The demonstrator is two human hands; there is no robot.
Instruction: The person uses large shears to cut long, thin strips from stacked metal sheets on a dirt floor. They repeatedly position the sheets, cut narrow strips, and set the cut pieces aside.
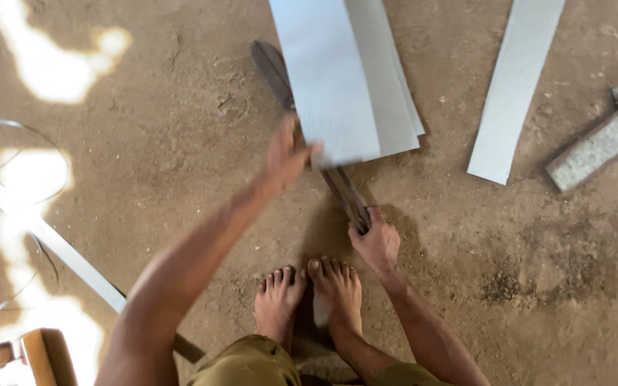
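Squatting barefoot on packed dirt floor (144,179). Left hand (286,154), centre of frame, pinching the near corner of a pale metal sheet (337,78), fingers closed on its edge. Right hand (375,243), just below, wrapped tight round the handles of long tin shears (302,121), blades running up under the sheet towards upper centre. Sheet likely light, thin, springy and sharp-edged; best taken flat near the corner, clear of the cut edge. Shears likely heavy and stiff. Another cut strip (513,86) at upper right, grey bar (599,143) at right edge. No containers clearly in view; rusty object at lower left cannot be made out
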